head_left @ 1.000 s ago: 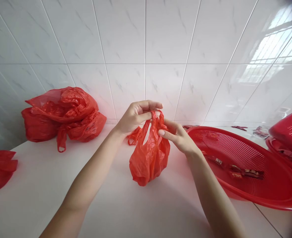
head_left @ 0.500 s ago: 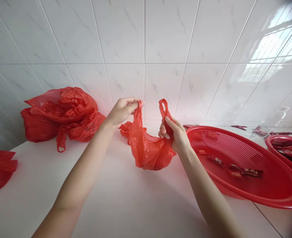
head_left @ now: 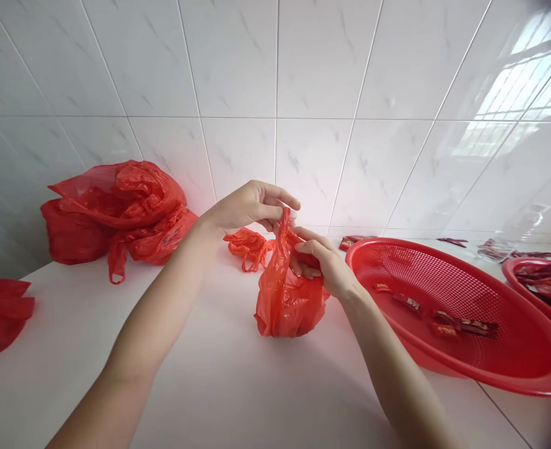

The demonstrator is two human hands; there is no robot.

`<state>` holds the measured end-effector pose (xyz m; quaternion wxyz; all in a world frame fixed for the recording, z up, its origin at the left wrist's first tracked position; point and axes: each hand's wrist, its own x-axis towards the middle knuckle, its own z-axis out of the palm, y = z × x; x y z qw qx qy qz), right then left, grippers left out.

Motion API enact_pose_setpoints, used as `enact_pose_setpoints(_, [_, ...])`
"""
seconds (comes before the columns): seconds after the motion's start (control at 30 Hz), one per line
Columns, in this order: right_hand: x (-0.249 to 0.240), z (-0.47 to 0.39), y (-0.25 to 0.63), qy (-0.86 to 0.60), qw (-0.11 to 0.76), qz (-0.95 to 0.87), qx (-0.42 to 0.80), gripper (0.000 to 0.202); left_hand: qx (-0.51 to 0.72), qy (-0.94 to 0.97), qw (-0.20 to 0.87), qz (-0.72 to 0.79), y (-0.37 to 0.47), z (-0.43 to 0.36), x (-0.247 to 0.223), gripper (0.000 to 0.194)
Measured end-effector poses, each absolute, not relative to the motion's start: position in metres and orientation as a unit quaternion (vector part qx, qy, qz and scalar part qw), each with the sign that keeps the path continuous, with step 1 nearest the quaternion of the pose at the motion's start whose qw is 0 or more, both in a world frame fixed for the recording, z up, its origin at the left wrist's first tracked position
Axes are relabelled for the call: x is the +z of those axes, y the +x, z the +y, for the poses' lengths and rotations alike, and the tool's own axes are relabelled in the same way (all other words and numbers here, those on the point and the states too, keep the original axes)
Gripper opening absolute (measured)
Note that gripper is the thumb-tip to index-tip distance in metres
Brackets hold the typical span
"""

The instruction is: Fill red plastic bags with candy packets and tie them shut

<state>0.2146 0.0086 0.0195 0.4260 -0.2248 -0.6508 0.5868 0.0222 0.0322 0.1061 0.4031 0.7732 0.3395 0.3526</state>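
Observation:
A small red plastic bag (head_left: 292, 308) hangs between my hands, its rounded bottom at or just above the white tabletop; I cannot tell whether it touches. My left hand (head_left: 263, 204) pinches the top of one twisted handle between thumb and fingers. Close below and to the right, my right hand (head_left: 320, 259) is closed round the other handle, most of which its fingers hide. What lies inside the bag does not show through clearly. Just behind the bag, a crumpled bundle of red plastic bags (head_left: 247, 248) rests on the table.
A large red colander basket (head_left: 448, 262) holding several small wrapped packets stands at right, with a second red basket (head_left: 509, 269) of packets beyond. Big red bags (head_left: 116, 212) are heaped at back left, another red bag (head_left: 2, 318) at the left edge. A tiled wall (head_left: 238, 62) rises behind.
My hands have come together, the left moving right and slightly down. The two handles, upright and apart before, now meet, and the bag hangs narrower and a little lower.

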Motion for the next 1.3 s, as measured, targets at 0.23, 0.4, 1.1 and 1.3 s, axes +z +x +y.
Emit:
enact_pose_setpoints(0.23, [0.022,0.004,0.216,-0.231,0.401,-0.685,0.563,0.024,0.362,0.782,0.403,0.307,0.034,0.042,0.105,0.022])
enact_pose_setpoints(0.4, [0.016,0.011,0.213,-0.243,0.443,-0.667,0.547,0.040,0.410,0.779,0.391,0.269,0.038,0.035,0.093,0.027])
enact_pose_setpoints(1.1, [0.011,0.025,0.220,-0.284,0.424,-0.666,0.545,0.056,0.418,0.777,0.306,0.357,0.025,0.023,0.046,0.037])
enact_pose_setpoints(1.3, [0.006,0.031,0.218,-0.271,0.424,-0.638,0.583,0.056,0.554,0.699,0.276,0.359,0.024,0.020,0.042,0.029])
